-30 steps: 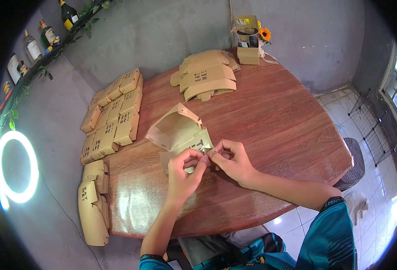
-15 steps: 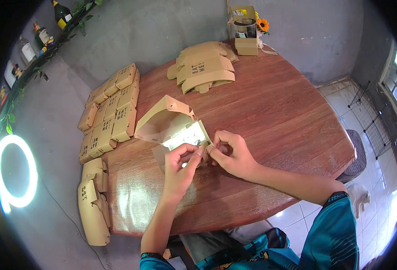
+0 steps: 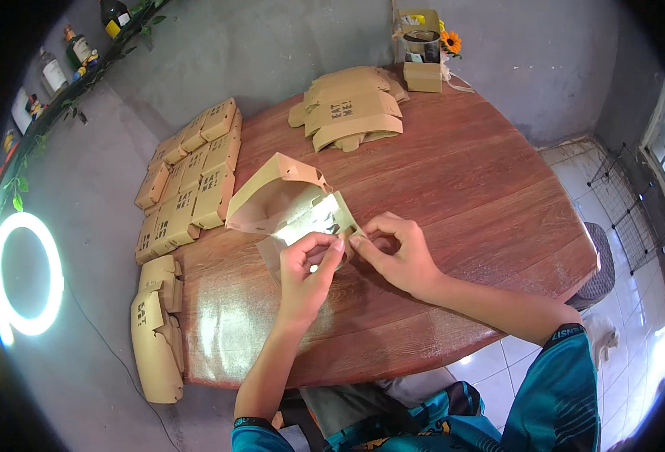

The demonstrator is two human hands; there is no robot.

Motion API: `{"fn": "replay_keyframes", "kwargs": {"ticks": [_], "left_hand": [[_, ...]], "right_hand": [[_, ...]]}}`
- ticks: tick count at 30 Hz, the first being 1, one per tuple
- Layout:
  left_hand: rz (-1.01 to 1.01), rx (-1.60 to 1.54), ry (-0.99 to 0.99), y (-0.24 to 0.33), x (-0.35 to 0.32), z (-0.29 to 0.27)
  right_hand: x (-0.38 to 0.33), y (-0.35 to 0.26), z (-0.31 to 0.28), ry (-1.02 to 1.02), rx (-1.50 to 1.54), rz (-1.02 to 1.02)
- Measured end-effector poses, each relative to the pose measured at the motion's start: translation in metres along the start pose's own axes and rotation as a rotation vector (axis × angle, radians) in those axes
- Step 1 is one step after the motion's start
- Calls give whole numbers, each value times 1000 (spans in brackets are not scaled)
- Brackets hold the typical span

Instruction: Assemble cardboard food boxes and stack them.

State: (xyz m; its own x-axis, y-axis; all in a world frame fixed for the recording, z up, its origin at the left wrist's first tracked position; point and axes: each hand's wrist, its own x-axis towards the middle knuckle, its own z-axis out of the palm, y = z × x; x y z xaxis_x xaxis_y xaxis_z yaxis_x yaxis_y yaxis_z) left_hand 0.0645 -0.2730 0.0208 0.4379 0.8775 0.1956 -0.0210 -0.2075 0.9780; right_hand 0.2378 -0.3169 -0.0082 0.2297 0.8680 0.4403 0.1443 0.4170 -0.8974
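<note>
A partly folded brown cardboard box [image 3: 266, 197] rests on the wooden table, its lid side raised and leaning away to the left. Bright light falls on its inner panel. My left hand [image 3: 308, 273] pinches the near edge of this box between thumb and fingers. At the box's right near corner, my right hand [image 3: 398, 251] has its thumb and curled index finger closed on the narrow side flap. Both sets of fingertips are close together at that corner, and they partly hide the flap there.
Folded boxes [image 3: 189, 184] stand stacked at the left table edge. Flat cardboard blanks [image 3: 347, 109] lie at the far side, and more blanks [image 3: 155, 331] at the near left. A container with dark contents [image 3: 421, 49] stands in the far corner beside an orange flower [image 3: 451, 42].
My right hand has shifted slightly at the box's corner, its fingers curling differently around the flap. The left hand keeps its pinch. The whole view has turned a little.
</note>
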Motion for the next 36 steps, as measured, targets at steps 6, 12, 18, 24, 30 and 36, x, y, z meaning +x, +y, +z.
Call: {"fn": "replay_keyframes", "kwargs": {"ticks": [6, 12, 18, 24, 30, 36], "left_hand": [[93, 72, 59, -6, -1, 7], [111, 122, 95, -5, -2, 11], [128, 129, 97, -6, -2, 12], [139, 124, 85, -8, -2, 13], [148, 92, 87, -9, -5, 15], [197, 80, 98, -5, -7, 15]], "right_hand": [[0, -8, 0, 18, 36, 163], [1, -6, -1, -15, 109, 151], [2, -8, -2, -76, 225, 308], [3, -15, -2, -80, 282, 414], [2, -3, -2, -62, 223, 324], [1, -10, -3, -43, -2, 44]]}}
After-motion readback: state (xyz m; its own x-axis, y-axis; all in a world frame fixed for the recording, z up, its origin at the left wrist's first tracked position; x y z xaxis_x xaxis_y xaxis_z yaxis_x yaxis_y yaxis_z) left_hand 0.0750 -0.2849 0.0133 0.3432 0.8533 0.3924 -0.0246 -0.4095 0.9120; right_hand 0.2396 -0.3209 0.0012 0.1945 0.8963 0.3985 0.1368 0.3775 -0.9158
